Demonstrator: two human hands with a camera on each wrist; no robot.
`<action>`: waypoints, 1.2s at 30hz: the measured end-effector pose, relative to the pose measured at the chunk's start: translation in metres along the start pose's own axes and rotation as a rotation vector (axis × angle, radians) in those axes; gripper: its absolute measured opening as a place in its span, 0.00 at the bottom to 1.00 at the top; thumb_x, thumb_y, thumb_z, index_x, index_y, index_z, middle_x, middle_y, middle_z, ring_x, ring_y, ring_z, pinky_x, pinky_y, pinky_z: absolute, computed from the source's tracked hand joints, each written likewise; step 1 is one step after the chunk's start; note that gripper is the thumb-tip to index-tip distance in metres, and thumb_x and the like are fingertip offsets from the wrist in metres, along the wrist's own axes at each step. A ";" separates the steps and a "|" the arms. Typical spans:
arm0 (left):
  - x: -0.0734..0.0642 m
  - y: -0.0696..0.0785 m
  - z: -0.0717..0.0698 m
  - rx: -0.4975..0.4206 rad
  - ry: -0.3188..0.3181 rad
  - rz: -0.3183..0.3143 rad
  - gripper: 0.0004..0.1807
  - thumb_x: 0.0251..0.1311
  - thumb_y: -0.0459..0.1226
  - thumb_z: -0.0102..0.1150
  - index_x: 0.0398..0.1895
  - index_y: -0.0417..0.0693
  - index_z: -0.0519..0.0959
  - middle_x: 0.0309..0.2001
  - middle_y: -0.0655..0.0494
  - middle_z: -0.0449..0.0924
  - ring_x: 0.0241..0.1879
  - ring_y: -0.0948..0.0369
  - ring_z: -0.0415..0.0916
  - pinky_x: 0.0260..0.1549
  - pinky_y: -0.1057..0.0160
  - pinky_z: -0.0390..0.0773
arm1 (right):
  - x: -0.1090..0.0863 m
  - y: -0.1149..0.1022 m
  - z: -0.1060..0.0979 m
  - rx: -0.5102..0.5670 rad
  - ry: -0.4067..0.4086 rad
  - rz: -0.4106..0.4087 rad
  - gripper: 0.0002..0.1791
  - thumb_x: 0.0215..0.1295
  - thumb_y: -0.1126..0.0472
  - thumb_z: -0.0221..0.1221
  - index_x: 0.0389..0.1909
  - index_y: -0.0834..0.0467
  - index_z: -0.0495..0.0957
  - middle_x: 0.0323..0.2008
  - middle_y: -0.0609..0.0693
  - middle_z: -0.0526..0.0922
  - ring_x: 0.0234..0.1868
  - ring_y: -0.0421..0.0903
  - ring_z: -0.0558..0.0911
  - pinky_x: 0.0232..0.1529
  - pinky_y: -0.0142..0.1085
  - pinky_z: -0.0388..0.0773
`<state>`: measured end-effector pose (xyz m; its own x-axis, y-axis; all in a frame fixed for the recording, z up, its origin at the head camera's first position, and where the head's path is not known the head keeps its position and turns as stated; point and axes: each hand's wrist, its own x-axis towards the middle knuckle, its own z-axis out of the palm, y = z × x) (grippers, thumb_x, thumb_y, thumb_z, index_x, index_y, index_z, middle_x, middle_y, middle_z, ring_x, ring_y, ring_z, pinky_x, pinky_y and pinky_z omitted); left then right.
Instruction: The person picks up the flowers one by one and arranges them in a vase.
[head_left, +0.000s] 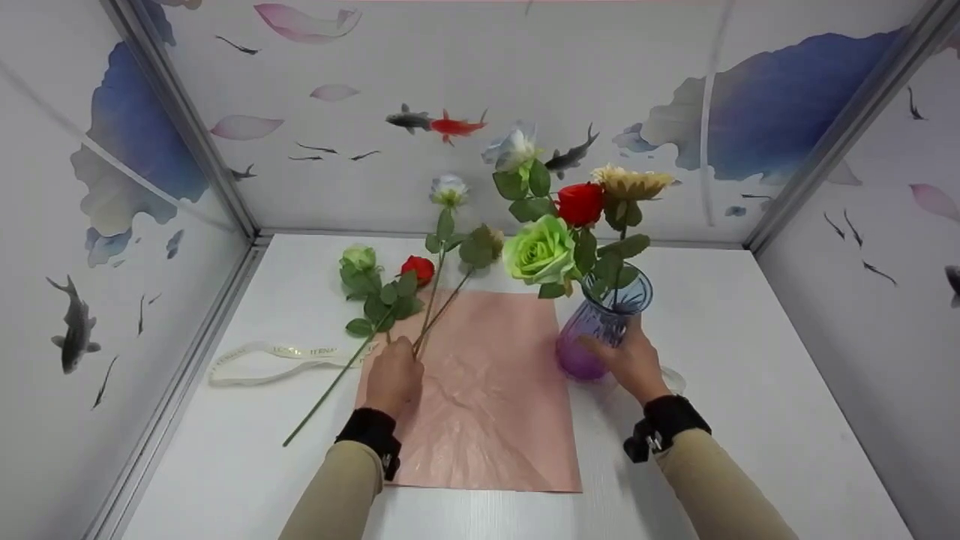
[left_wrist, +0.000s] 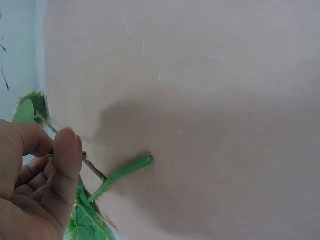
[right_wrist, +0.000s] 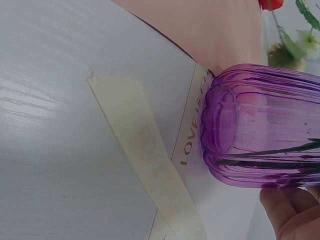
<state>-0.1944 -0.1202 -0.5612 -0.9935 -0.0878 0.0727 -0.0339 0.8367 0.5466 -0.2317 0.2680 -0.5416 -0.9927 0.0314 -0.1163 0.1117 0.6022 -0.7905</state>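
Observation:
My left hand is over the pink wrapping paper, its thumb and finger pinching a thin flower stem. Beyond that hand lie a red rose, a pale green rose and a white flower on a long stem. A bare green stem end shows beside the fingers. At the paper's right edge, my right hand grips a blue-to-purple glass vase. Out of its mouth rise a large green rose, a red rose, a yellowish flower and a whitish-blue flower.
A cream ribbon with gold lettering loops left of the paper. Another printed ribbon lies by the vase's base. A long green stem reaches toward the table's left side. White printed panels enclose the table on three sides.

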 end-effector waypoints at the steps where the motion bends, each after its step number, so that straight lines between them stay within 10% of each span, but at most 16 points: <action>1: 0.000 0.000 -0.001 0.004 0.009 0.009 0.04 0.64 0.26 0.56 0.31 0.38 0.73 0.28 0.44 0.77 0.29 0.43 0.81 0.29 0.47 0.80 | 0.000 0.000 0.000 0.002 0.000 0.002 0.67 0.55 0.27 0.67 0.81 0.54 0.37 0.75 0.68 0.61 0.74 0.67 0.64 0.72 0.61 0.61; 36: -0.011 -0.022 -0.014 0.104 0.009 0.185 0.06 0.64 0.29 0.61 0.32 0.43 0.73 0.30 0.49 0.76 0.26 0.48 0.79 0.24 0.51 0.79 | -0.001 0.000 0.000 0.001 0.011 -0.017 0.63 0.58 0.34 0.69 0.80 0.55 0.40 0.74 0.69 0.63 0.73 0.67 0.66 0.72 0.60 0.62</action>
<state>-0.1812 -0.1450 -0.5621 -0.9827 0.0683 0.1720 0.1378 0.8904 0.4338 -0.2304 0.2682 -0.5412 -0.9949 0.0294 -0.0961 0.0944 0.6018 -0.7930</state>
